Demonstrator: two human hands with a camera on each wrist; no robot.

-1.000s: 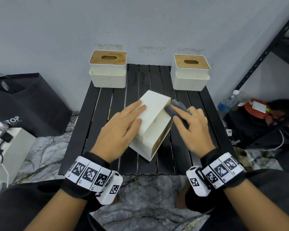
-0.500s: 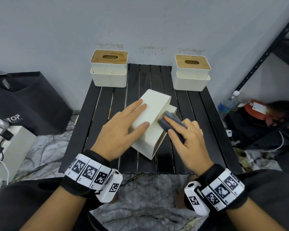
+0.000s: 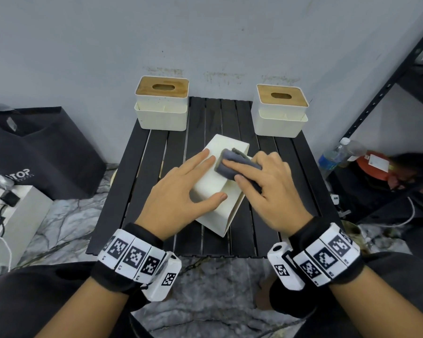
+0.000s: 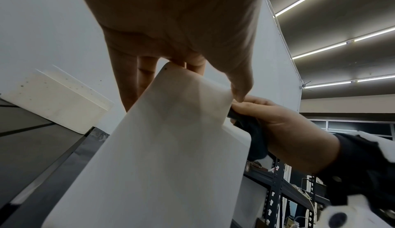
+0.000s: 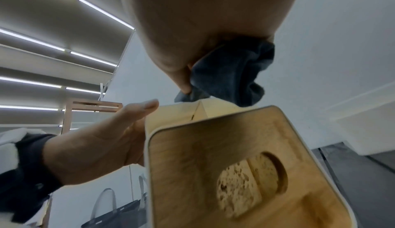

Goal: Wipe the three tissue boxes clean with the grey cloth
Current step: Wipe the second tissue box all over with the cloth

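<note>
Bracing tipped tissue box, left hand flat; right hand pinching grey cloth; hard strokes could skid it.

On the surface, two tissue boxes stand at the back, one left, one right; a third box lies in front, between them.

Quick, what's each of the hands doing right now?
Left hand: open, fingers flat, steadying the tipped tissue box.
Right hand: holding the grey cloth, pressing it on that box.
</note>
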